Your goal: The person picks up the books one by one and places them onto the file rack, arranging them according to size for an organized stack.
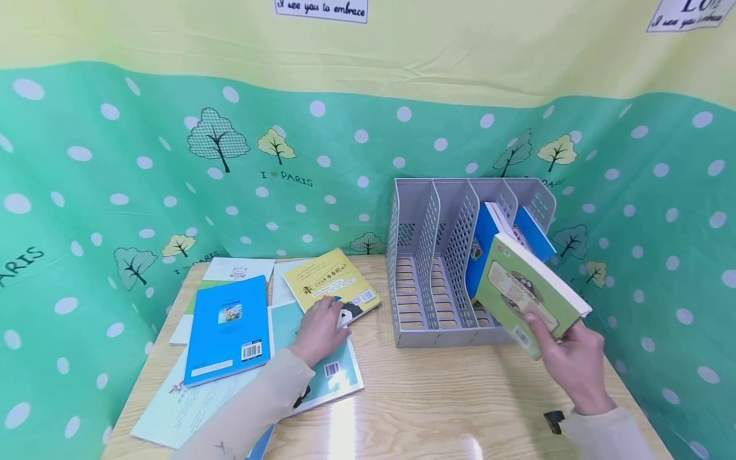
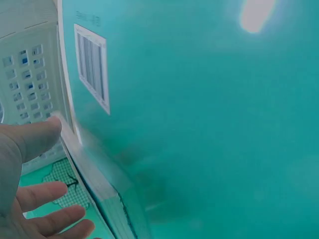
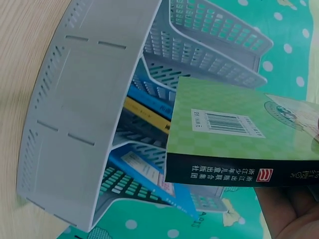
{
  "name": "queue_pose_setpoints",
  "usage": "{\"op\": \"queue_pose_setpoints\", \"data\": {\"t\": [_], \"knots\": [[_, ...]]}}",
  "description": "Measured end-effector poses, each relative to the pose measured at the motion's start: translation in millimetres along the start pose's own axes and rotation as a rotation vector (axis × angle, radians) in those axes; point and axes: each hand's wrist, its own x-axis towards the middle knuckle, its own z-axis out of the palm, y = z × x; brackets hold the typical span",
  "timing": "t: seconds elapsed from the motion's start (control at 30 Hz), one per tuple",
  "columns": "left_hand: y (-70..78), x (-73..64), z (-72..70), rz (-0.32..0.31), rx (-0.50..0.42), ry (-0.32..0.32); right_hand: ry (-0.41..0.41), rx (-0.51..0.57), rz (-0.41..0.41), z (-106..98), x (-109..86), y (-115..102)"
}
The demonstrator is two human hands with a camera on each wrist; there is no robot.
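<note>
My right hand (image 1: 575, 364) grips a green book (image 1: 517, 291) by its near end, thumb on the back cover. In the right wrist view the book's barcode and dark spine (image 3: 219, 172) face the camera. The book is tilted in front of the right part of a grey file rack (image 1: 420, 337). My left hand (image 1: 321, 332) lies over the lower edge of a yellow book (image 1: 328, 278), above a teal book (image 1: 339, 361). In the left wrist view its fingers (image 2: 52, 219) are spread and loose, with the thumb at a book's edge.
Blue books (image 1: 487, 239) stand in the rack's right compartments; a yellow spine (image 3: 147, 115) shows among them. At left, a blue book (image 1: 230, 345) lies on white booklets (image 1: 167, 409). A small black object (image 1: 554, 420) is near my right wrist. A polka-dot curtain (image 1: 322, 153) surrounds the table.
</note>
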Motion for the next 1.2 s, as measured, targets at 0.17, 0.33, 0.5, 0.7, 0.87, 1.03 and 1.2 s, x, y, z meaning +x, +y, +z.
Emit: {"op": "queue_pose_setpoints", "data": {"t": [0.17, 0.33, 0.5, 0.7, 0.87, 1.03, 1.2], "knots": [[1.2, 2.5, 5.6, -0.016, 0.003, 0.005, 0.022, -0.034, 0.060, -5, -2.0, 6], [1.3, 6.1, 11.6, 0.027, 0.028, 0.046, 0.049, -0.059, 0.102, -8, -3.2, 10], [2.7, 9.2, 15.0, 0.047, 0.042, 0.080, 0.076, -0.087, 0.134, -11, -5.3, 12], [5.5, 12.1, 16.6, 0.026, 0.086, 0.065, 0.134, -0.098, 0.152, -15, -6.4, 17], [7.2, 13.9, 16.5, 0.013, 0.104, 0.068, 0.153, -0.108, 0.158, -15, -6.6, 20], [8.5, 16.8, 17.1, 0.006, 0.125, 0.065, 0.168, -0.117, 0.183, -15, -6.9, 18], [8.9, 19.9, 18.1, -0.014, 0.131, 0.044, 0.202, -0.111, 0.195, -15, -4.8, 21]]}}
